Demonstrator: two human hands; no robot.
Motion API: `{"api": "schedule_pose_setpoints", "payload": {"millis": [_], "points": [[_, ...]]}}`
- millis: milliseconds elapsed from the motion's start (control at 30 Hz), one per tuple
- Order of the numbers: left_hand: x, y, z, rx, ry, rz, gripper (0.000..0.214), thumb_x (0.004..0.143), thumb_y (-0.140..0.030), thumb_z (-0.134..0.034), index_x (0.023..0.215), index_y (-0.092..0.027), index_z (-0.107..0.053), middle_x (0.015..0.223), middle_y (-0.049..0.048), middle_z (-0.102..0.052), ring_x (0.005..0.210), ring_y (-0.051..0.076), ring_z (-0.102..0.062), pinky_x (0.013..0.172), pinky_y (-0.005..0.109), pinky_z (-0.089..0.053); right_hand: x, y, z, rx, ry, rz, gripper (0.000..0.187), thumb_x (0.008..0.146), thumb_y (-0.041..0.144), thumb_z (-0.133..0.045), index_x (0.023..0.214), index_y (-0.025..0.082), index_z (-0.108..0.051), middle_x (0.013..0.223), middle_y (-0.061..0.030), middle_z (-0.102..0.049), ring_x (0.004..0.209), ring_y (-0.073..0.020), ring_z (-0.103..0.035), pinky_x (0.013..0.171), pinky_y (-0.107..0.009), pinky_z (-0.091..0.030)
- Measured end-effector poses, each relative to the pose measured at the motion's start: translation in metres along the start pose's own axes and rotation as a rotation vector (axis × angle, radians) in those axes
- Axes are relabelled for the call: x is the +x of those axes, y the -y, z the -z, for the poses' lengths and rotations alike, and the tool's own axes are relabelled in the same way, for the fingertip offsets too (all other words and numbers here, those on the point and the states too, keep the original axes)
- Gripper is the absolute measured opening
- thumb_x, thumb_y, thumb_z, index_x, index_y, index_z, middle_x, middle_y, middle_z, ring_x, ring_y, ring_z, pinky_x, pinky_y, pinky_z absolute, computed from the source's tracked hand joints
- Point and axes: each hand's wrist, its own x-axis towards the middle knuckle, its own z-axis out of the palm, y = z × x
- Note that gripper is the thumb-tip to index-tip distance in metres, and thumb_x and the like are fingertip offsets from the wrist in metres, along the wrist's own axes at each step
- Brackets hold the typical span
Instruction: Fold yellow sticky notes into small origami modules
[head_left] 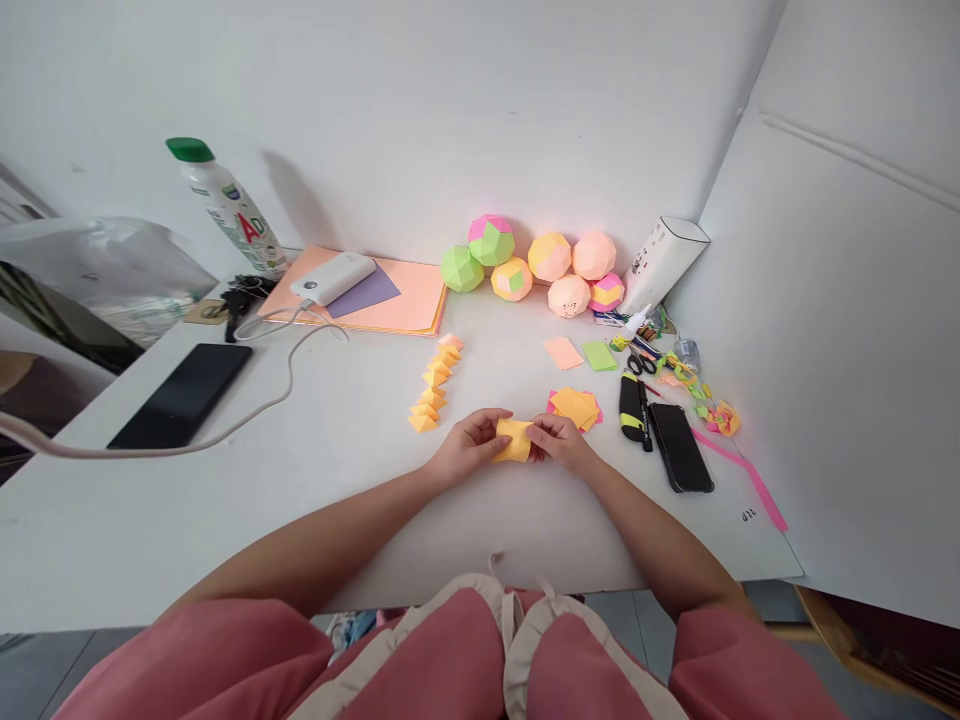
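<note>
A small orange-yellow sheet of paper [514,441] is held between both hands over the front of the table. My left hand [471,445] pinches its left side, with the thumb lying on the paper's face. My right hand [562,441] grips the right edge, its fingers partly behind the sheet. Just behind the right hand lies a stack of orange and pink paper squares [576,407]. To the left of the hands, folded orange paper pieces [430,396] stand in a slanting row.
Faceted paper balls [550,258] sit against the wall. Pink sheets [409,290] carry a power bank [334,278], whose cable crosses the left side. A phone [681,447], a cutter [631,405] and scissors [642,363] lie right. A bottle [229,210] stands back left.
</note>
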Motion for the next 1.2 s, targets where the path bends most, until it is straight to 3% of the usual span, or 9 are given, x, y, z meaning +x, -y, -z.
{"api": "schedule_pose_setpoints", "payload": {"millis": [267,400,667,1000,1200], "points": [[0.004,0.005,0.001,-0.082,-0.017,-0.062,0.034,0.073,-0.033,-0.067,0.093,-0.021,-0.042,0.087,-0.0004,-0.053,0.072,0.01,-0.057,0.062,0.023,-0.046,0.001,-0.003,-0.001,-0.073,0.04,0.014,0.028,0.071,0.039,-0.068,0.084,0.016,-0.058,0.063,0.002,-0.057,0.055,-0.0095,-0.052,0.051,-0.022,-0.04],[0.005,0.0,0.0,-0.072,-0.059,-0.059,0.035,0.07,-0.033,-0.07,0.091,-0.019,-0.045,0.082,-0.001,-0.053,0.07,0.01,-0.055,0.061,0.023,-0.045,0.002,-0.005,-0.001,-0.109,0.008,0.052,0.022,0.073,0.037,-0.065,0.075,0.016,-0.057,0.063,0.003,-0.051,0.054,-0.0082,-0.047,0.052,-0.022,-0.038],[0.004,0.0,0.002,0.044,-0.12,0.005,0.028,0.072,-0.038,-0.067,0.086,-0.017,-0.055,0.072,-0.0009,-0.056,0.064,0.01,-0.054,0.065,0.026,-0.045,0.001,-0.001,0.004,0.016,-0.036,-0.018,0.025,0.077,0.041,-0.058,0.074,0.018,-0.051,0.059,0.004,-0.051,0.048,-0.0074,-0.046,0.046,-0.021,-0.034],[0.004,-0.001,0.0,0.103,-0.083,0.003,0.034,0.07,-0.039,-0.067,0.095,-0.017,-0.059,0.071,-0.001,-0.058,0.058,0.009,-0.051,0.058,0.024,-0.045,0.0,-0.004,0.003,-0.004,-0.018,-0.021,0.026,0.08,0.044,-0.055,0.078,0.018,-0.05,0.059,0.0037,-0.055,0.047,-0.0074,-0.048,0.046,-0.02,-0.035],[0.004,-0.005,0.0,0.142,-0.105,0.01,0.037,0.071,-0.041,-0.065,0.099,-0.017,-0.06,0.068,-0.0012,-0.058,0.055,0.008,-0.051,0.056,0.024,-0.045,0.0,-0.005,0.006,-0.037,0.013,0.002,0.025,0.075,0.041,-0.063,0.078,0.017,-0.057,0.058,0.0032,-0.054,0.048,-0.0074,-0.047,0.045,-0.02,-0.034]]}}
